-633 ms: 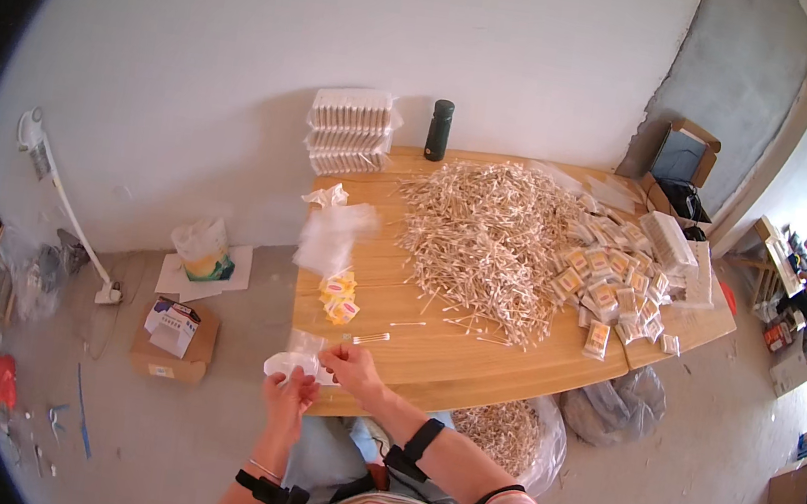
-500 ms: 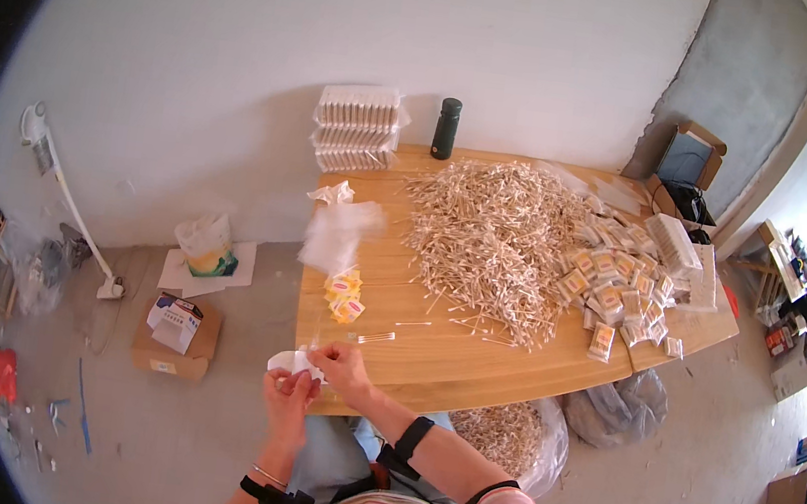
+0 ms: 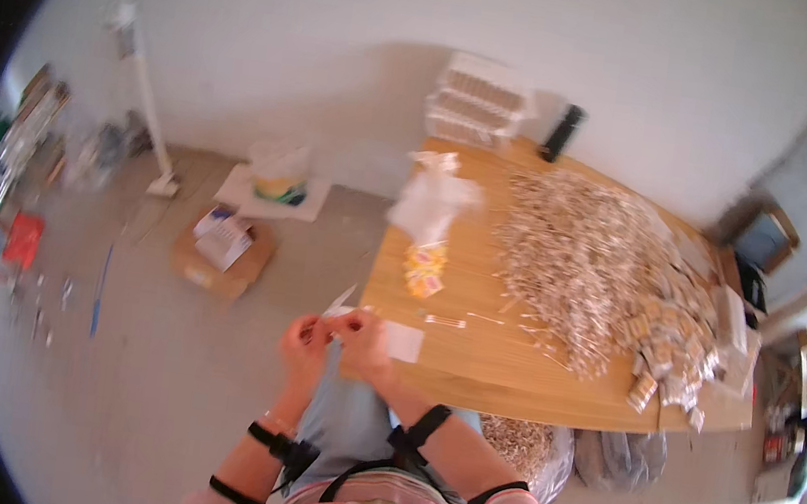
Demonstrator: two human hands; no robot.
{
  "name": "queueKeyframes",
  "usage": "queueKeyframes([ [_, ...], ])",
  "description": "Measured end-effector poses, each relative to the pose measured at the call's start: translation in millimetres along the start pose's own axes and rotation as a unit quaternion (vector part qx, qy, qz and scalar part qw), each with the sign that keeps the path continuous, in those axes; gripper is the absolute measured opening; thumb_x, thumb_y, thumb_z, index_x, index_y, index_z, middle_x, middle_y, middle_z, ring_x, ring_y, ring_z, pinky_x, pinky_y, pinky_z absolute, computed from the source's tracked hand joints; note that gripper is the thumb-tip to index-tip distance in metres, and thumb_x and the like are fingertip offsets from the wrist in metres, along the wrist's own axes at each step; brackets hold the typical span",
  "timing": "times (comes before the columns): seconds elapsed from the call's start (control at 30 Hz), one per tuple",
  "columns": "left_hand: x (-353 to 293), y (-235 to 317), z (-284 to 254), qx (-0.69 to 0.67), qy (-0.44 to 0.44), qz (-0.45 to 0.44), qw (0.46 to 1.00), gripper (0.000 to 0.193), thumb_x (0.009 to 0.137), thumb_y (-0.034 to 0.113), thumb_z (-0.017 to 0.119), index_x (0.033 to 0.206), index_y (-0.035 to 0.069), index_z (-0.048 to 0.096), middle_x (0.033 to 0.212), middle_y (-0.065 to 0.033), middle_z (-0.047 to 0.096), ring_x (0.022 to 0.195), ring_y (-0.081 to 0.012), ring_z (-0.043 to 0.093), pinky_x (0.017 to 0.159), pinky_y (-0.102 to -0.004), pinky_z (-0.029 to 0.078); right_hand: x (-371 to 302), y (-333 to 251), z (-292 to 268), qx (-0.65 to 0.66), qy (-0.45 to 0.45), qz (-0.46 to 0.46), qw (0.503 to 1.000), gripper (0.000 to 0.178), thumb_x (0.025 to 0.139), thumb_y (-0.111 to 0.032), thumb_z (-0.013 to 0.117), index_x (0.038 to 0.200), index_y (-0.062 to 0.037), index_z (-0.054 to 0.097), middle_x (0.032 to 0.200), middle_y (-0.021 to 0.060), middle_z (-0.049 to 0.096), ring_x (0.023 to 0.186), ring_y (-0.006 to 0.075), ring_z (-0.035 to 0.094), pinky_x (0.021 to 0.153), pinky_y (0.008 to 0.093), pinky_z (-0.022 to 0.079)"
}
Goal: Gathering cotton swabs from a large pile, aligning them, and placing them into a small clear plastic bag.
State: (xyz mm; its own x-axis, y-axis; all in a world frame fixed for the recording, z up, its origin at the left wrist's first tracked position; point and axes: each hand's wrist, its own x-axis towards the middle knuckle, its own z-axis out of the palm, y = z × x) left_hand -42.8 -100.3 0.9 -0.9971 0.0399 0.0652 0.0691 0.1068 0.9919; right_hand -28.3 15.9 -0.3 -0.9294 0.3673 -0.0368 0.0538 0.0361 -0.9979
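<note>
At the table's near left corner, my left hand (image 3: 304,339) and my right hand (image 3: 360,339) are close together with fingers pinched. Between them stands a thin white sheet (image 3: 342,298), tilted up and seen nearly edge-on; motion blur hides whether it is paper or film. A flat white rectangle (image 3: 403,342) lies on the wooden table (image 3: 479,372) beside my right hand. Just beyond it is a short row of cotton swabs (image 3: 445,321), with a single swab (image 3: 486,318) to its right. Yellow-and-white small packets (image 3: 424,270) lie farther back.
A large heap of cotton swabs (image 3: 578,263) covers the table's middle, with packed small boxes (image 3: 671,330) at its right. Clear plastic bags (image 3: 435,201), stacked white packs (image 3: 480,100) and a dark bottle (image 3: 562,134) stand behind. An open carton (image 3: 222,255) sits on the floor at left.
The view has swung left, so the table appears farther right and tilted. My hands have drawn nearer to me off the table edge, and the white sheet has turned from flat to nearly edge-on.
</note>
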Motion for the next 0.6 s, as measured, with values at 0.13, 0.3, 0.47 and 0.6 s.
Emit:
queueKeyframes([
  [0.13, 5.2, -5.6, 4.0, 0.02, 0.047, 0.034, 0.998, 0.016, 0.092, 0.011, 0.063, 0.098, -0.005, 0.062, 0.085, -0.013, 0.068, 0.076, -0.0181, 0.069, 0.066, -0.0291, 0.056, -2.5, -10.0, -2.0, -0.119, 0.017, -0.008, 0.993, 0.014, 0.083, -0.012, 0.07, 0.083, 0.0012, 0.067, 0.074, 0.011, 0.069, 0.063, 0.0135, 0.064, 0.059, 0.0299, 0.053],
  [0.3, -0.6, 17.6, 3.5, 0.077, 0.015, 0.109, 0.991, 0.011, 0.087, 0.004, 0.065, 0.096, -0.002, 0.062, 0.091, -0.0147, 0.065, 0.079, -0.0246, 0.069, 0.07, -0.0316, 0.057, 6.5, -17.3, 1.6, -0.09, 0.095, -0.128, 0.983, 0.016, 0.084, -0.009, 0.069, 0.096, 0.0006, 0.063, 0.078, 0.0092, 0.069, 0.068, 0.013, 0.065, 0.063, 0.0294, 0.053],
  [0.47, 3.2, 17.9, 2.4, 0.089, 0.038, 0.136, 0.986, 0.019, 0.084, 0.004, 0.068, 0.1, -0.002, 0.06, 0.096, -0.0152, 0.061, 0.083, -0.025, 0.067, 0.073, -0.0318, 0.058, 14.9, -7.3, 4.8, -0.093, 0.067, -0.083, 0.99, 0.014, 0.086, -0.007, 0.067, 0.097, -0.0001, 0.062, 0.077, 0.0066, 0.067, 0.068, 0.0128, 0.065, 0.06, 0.0277, 0.054],
  [0.6, 7.1, -23.4, -3.0, 0.052, 0.093, 0.08, 0.991, 0.029, 0.083, 0.004, 0.068, 0.109, 0.0, 0.057, 0.102, -0.0149, 0.059, 0.088, -0.0235, 0.065, 0.077, -0.0319, 0.057, 9.4, -0.8, 22.4, -0.072, 0.04, -0.072, 0.994, 0.009, 0.087, -0.006, 0.066, 0.093, -0.0004, 0.062, 0.075, 0.0059, 0.066, 0.066, 0.0119, 0.064, 0.055, 0.0256, 0.053],
])
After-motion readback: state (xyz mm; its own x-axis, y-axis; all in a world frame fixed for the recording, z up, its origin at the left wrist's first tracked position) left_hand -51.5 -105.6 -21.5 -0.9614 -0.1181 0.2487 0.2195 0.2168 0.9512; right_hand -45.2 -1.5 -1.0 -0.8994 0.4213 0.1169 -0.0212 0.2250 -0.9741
